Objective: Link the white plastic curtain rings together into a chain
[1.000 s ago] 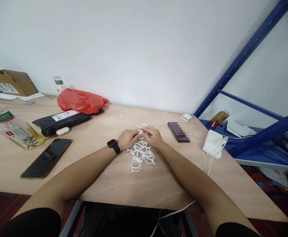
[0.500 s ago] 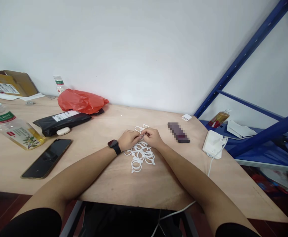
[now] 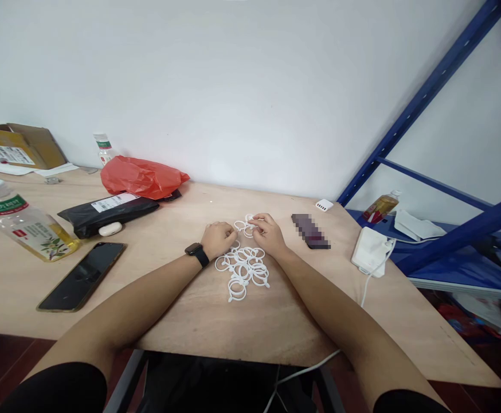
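Note:
A heap of several white plastic rings (image 3: 242,268) lies linked together on the wooden table (image 3: 190,310), right in front of me. My left hand (image 3: 218,238), with a black watch on the wrist, is curled and pinches a ring at the far end of the heap. My right hand (image 3: 269,234) pinches white rings (image 3: 245,226) just beside it. The two hands are a few centimetres apart over the far rings.
To the left lie a black phone (image 3: 81,275), a bottle of yellow liquid (image 3: 24,225), a black parcel (image 3: 106,211) and a red bag (image 3: 141,176). On the right are a dark blurred object (image 3: 310,230), a white charger with cable (image 3: 370,250) and blue shelving (image 3: 443,229).
Both hands have shifted slightly away from me, to the far rings of the heap, and have drawn a little apart. The heap itself lies as before.

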### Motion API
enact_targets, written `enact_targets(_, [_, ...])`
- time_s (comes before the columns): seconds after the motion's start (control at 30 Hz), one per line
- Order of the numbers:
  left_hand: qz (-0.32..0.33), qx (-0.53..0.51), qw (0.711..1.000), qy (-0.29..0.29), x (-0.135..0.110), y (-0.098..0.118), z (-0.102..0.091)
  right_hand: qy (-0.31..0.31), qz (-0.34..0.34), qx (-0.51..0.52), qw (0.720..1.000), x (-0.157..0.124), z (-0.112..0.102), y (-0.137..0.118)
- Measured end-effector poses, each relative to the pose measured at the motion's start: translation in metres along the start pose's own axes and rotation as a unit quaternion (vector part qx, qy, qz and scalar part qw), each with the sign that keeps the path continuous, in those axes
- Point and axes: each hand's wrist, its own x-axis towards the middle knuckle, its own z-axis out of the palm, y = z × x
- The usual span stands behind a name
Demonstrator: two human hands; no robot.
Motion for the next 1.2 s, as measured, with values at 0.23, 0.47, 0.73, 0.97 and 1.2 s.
enact_targets(0.23, [0.026, 0.034, 0.998, -0.039, -0.003, 0.002, 0.004, -0.097, -0.075, 0.013, 0.992, -0.005, 0.006, -0.002])
enact_targets(0.47, [0.046, 0.028, 0.997, -0.063, -0.003, 0.001, 0.003, -0.121, -0.094, 0.014, 0.988, -0.005, 0.007, -0.002])
enact_targets(0.73, [0.048, 0.013, 0.997, -0.066, -0.003, -0.001, 0.005, -0.169, -0.072, 0.001, 0.983, -0.002, 0.01, 0.004])
enact_targets(0.97, [0.042, 0.023, 0.997, -0.067, -0.002, -0.002, 0.006, -0.218, -0.052, 0.034, 0.974, 0.001, 0.009, 0.002])
enact_targets(1.2, [0.051, 0.025, 0.996, -0.072, -0.003, -0.002, 0.005, -0.229, -0.06, 0.028, 0.971, -0.001, 0.008, -0.001])
